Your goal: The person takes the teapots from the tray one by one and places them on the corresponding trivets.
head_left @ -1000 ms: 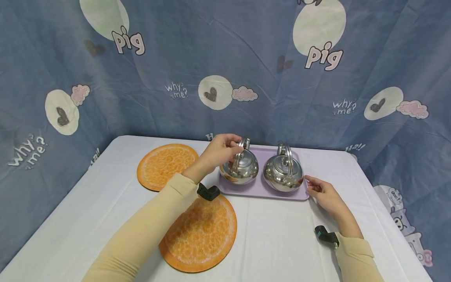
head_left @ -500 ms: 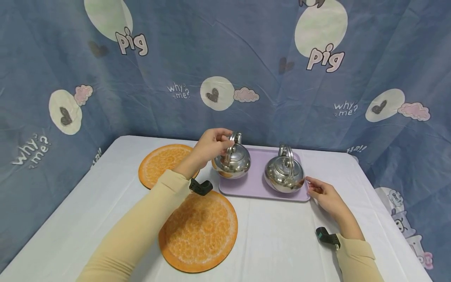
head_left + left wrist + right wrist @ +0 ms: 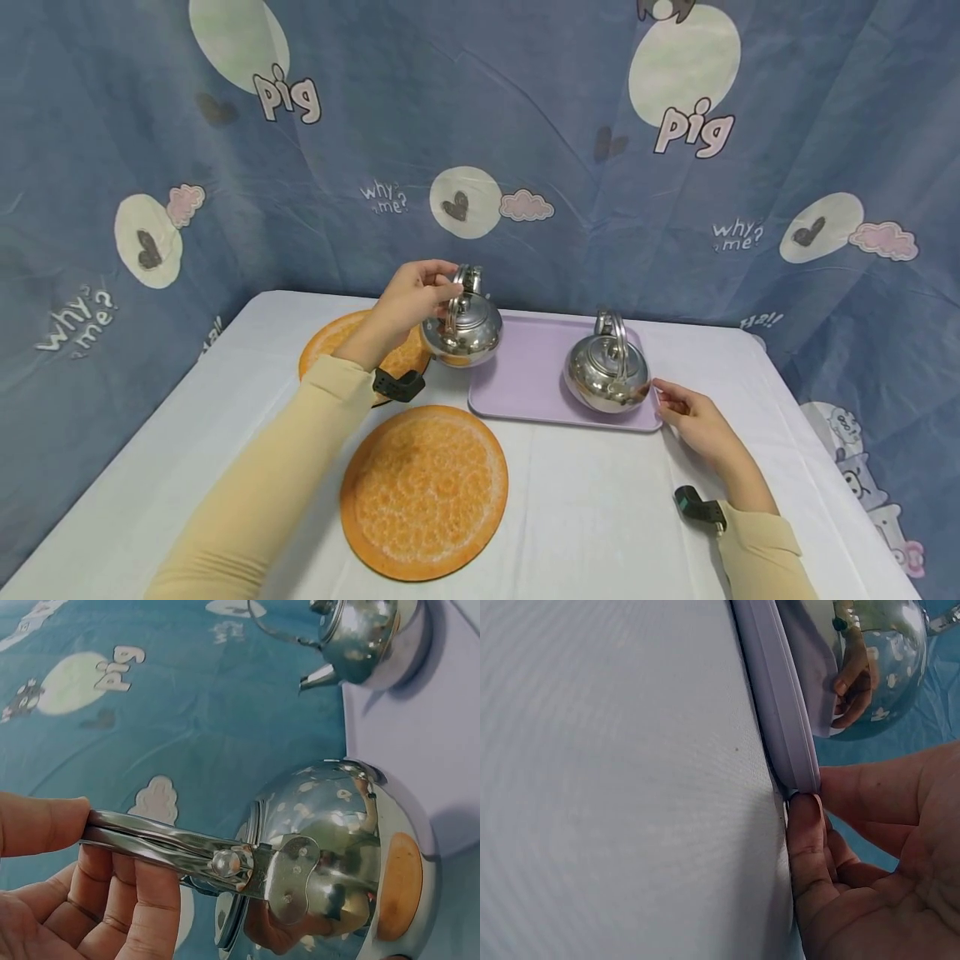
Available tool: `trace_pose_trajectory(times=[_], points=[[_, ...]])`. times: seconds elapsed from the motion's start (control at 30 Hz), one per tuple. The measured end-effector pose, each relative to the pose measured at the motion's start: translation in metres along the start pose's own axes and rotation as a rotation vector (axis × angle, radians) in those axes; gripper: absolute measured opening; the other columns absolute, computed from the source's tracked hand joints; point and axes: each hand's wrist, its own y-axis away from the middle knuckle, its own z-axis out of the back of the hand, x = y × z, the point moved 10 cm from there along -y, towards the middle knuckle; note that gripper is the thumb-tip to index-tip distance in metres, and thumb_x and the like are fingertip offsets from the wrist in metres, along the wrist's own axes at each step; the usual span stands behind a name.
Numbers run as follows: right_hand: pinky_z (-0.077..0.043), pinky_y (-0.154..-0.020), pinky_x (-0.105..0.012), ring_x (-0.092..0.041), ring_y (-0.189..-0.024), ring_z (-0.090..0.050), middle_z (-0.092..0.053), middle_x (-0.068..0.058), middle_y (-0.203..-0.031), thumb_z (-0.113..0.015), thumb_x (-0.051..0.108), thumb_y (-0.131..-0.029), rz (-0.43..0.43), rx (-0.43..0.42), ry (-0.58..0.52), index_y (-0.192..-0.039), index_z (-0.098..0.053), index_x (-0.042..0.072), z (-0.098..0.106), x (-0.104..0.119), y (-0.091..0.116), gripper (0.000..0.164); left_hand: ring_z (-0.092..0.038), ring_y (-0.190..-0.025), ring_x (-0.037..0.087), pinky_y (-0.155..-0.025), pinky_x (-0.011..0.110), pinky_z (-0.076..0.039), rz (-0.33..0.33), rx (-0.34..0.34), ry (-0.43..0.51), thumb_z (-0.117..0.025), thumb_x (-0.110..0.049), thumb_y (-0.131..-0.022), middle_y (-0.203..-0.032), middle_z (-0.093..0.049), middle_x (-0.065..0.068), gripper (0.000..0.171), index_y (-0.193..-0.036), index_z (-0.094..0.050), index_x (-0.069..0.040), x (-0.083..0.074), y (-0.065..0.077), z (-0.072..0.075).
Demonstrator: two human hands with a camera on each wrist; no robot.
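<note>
My left hand (image 3: 408,302) grips the raised handle of a shiny steel kettle (image 3: 471,329). The kettle hangs upright in the head view, between the far round mat (image 3: 330,340) and the left end of a lilac tray (image 3: 525,375). In the left wrist view, thumb and fingers close round the handle (image 3: 165,844). A second steel kettle (image 3: 606,377) stands on the right part of the tray, its handle up. My right hand (image 3: 703,423) pinches the tray's right edge near the front corner; the right wrist view shows thumb and fingers on the rim (image 3: 799,742).
A nearer round orange mat (image 3: 423,492) lies on the white-covered table (image 3: 585,508), in front of the tray. Behind the table hangs a blue patterned cloth (image 3: 495,108). Black wrist cameras sit on both forearms.
My left hand has lifted its kettle from the tray's left side and carried it left and away, off the tray. The right hand stays at the tray's edge.
</note>
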Motion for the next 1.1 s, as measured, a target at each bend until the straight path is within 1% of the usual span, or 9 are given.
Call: trace_pose_trajectory(times=[0.1,0.2,0.33,0.47,0.63,0.73,0.97,1.1], points=[[-0.046,-0.083,-0.010,-0.007,-0.107,-0.053,-0.058,-0.032,-0.144,-0.059,0.004,-0.108,-0.001,-0.001,-0.007,-0.158,-0.042,-0.011,0.000,0.000,0.001,0.055,-0.057,-0.084,0.014,-0.075,0.027,-0.058,0.009,-0.008,0.017,-0.063,-0.010,-0.108,-0.095,-0.059,0.000,0.043,-0.150,-0.057,-0.001,0.003,0.001,0.009],[-0.046,-0.082,-0.010,-0.006,-0.105,-0.053,-0.058,-0.032,-0.144,-0.059,0.004,-0.108,-0.009,-0.001,-0.017,-0.158,-0.042,-0.011,0.000,0.000,0.002,0.055,-0.056,-0.083,0.013,-0.075,0.027,-0.057,0.017,-0.016,0.014,-0.062,-0.011,-0.108,-0.097,-0.059,0.000,0.046,-0.152,-0.055,0.000,0.006,0.002,0.019],[-0.046,-0.082,-0.010,-0.009,-0.107,-0.053,-0.058,-0.031,-0.142,-0.058,0.004,-0.108,-0.012,0.002,-0.014,-0.159,-0.042,-0.010,0.000,0.000,0.002,0.055,-0.056,-0.084,0.012,-0.077,0.027,-0.057,0.026,-0.032,-0.009,-0.062,-0.014,-0.109,-0.099,-0.059,0.000,0.048,-0.154,-0.053,-0.001,0.009,0.004,0.033],[-0.046,-0.081,-0.012,-0.013,-0.107,-0.052,-0.059,-0.030,-0.138,-0.057,0.004,-0.109,-0.013,0.003,-0.011,-0.159,-0.041,-0.010,0.000,0.000,0.002,0.055,-0.056,-0.087,0.013,-0.082,0.027,-0.058,0.054,-0.053,-0.023,-0.061,-0.016,-0.110,-0.104,-0.058,0.001,0.049,-0.157,-0.051,-0.004,0.015,0.008,0.047],[-0.046,-0.080,-0.014,-0.012,-0.105,-0.051,-0.059,-0.028,-0.135,-0.057,0.004,-0.109,-0.013,0.004,-0.019,-0.159,-0.041,-0.010,0.000,0.002,0.002,0.054,-0.056,-0.089,0.013,-0.088,0.030,-0.058,0.077,-0.077,-0.039,-0.060,-0.018,-0.111,-0.108,-0.057,0.001,0.052,-0.160,-0.048,-0.006,0.023,0.013,0.065],[-0.046,-0.080,-0.014,-0.012,-0.105,-0.051,-0.059,-0.027,-0.134,-0.056,0.004,-0.109,-0.015,0.005,-0.019,-0.159,-0.041,-0.010,-0.001,0.000,0.001,0.054,-0.056,-0.088,0.013,-0.089,0.030,-0.058,0.083,-0.095,-0.050,-0.060,-0.019,-0.111,-0.109,-0.057,0.001,0.053,-0.161,-0.047,-0.006,0.028,0.016,0.076],[-0.046,-0.081,-0.012,-0.003,-0.101,-0.052,-0.060,-0.029,-0.135,-0.059,0.003,-0.107,0.008,-0.004,-0.030,-0.158,-0.042,-0.012,0.000,0.001,0.001,0.055,-0.057,-0.088,0.013,-0.087,0.029,-0.058,0.077,-0.131,-0.079,-0.060,-0.022,-0.111,-0.110,-0.058,-0.001,0.055,-0.162,-0.046,-0.007,0.036,0.024,0.101],[-0.046,-0.081,-0.012,-0.002,-0.101,-0.052,-0.061,-0.029,-0.134,-0.059,0.003,-0.108,0.005,-0.004,-0.031,-0.158,-0.042,-0.011,0.000,0.000,0.001,0.055,-0.057,-0.088,0.012,-0.087,0.028,-0.058,0.089,-0.142,-0.079,-0.060,-0.023,-0.111,-0.109,-0.059,-0.004,0.056,-0.163,-0.045,-0.007,0.041,0.029,0.112]])
